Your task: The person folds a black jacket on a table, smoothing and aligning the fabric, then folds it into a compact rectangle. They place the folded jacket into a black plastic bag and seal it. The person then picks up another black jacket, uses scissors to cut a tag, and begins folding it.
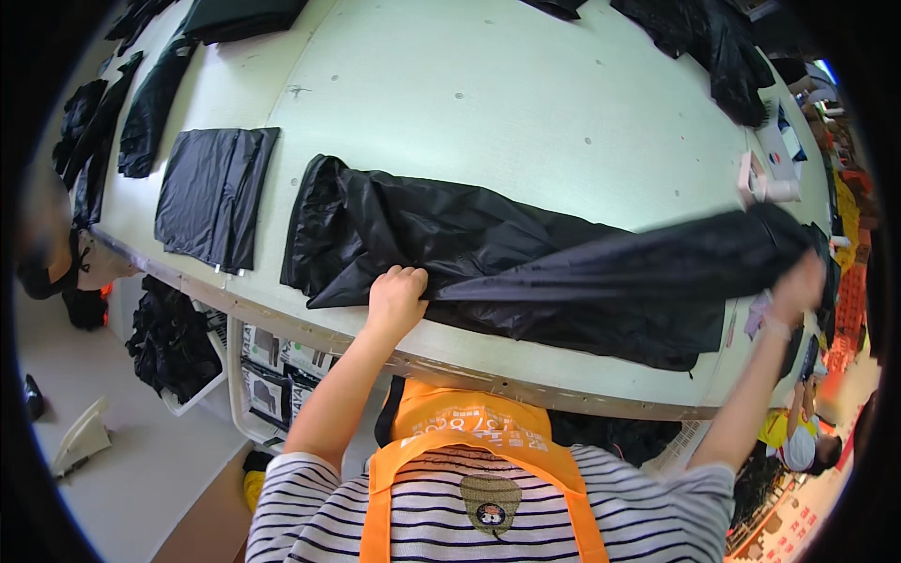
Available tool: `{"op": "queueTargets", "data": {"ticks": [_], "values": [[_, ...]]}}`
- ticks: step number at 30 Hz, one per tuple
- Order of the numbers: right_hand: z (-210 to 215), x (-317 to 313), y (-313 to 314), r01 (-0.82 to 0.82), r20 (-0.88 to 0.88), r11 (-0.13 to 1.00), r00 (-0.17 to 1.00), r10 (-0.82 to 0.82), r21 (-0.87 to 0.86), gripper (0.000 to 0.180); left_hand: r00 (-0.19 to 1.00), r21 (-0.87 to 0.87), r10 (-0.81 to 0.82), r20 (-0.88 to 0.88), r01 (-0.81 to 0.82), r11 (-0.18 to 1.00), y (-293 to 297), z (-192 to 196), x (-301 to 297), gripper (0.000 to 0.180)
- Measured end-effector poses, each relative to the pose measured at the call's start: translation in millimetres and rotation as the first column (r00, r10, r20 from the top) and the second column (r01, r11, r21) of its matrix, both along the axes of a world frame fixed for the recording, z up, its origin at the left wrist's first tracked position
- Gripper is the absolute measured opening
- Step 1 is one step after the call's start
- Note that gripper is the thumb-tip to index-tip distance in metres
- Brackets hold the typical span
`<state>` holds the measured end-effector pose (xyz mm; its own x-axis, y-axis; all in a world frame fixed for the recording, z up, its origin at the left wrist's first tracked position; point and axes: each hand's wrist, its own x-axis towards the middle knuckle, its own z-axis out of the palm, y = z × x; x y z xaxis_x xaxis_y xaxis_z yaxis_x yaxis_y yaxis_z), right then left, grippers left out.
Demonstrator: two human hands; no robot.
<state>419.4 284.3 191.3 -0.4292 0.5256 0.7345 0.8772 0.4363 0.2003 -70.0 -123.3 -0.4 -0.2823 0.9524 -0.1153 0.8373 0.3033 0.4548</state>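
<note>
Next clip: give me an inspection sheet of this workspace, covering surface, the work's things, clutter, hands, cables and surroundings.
Surface: pale green table, large, with small marks.
Work's things: long black fabric piece stretched across the near edge.
Clutter: folded black sheet at left; more black fabric pieces along the far edges; white objects at the right edge.
Hands: left hand presses on the long black fabric piece; right hand grips its far end, lifted.
Cables: nothing seen.
Surroundings: bin of black fabric under the table; pale floor; another person at lower right.
</note>
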Motion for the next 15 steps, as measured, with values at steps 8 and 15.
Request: {"op": "queueTargets", "data": {"ticks": [8, 15], "values": [[96.6, 244.1, -295.7, 0.68, 0.236, 0.586, 0.718, -0.655, -0.44, 0.035, 0.996, 0.589, -0.015, -0.094, 0.068, 0.806, 11.2, 29.4, -60.0, 0.056], [137.2, 235.7, -409.8, 0.709, 0.161, 0.539, 0.661, -0.733, -0.455, 0.043, 0.995, 0.559, 0.089, 0.038, -0.095, 0.824, 65.7, -22.4, -149.0, 0.028]]}}
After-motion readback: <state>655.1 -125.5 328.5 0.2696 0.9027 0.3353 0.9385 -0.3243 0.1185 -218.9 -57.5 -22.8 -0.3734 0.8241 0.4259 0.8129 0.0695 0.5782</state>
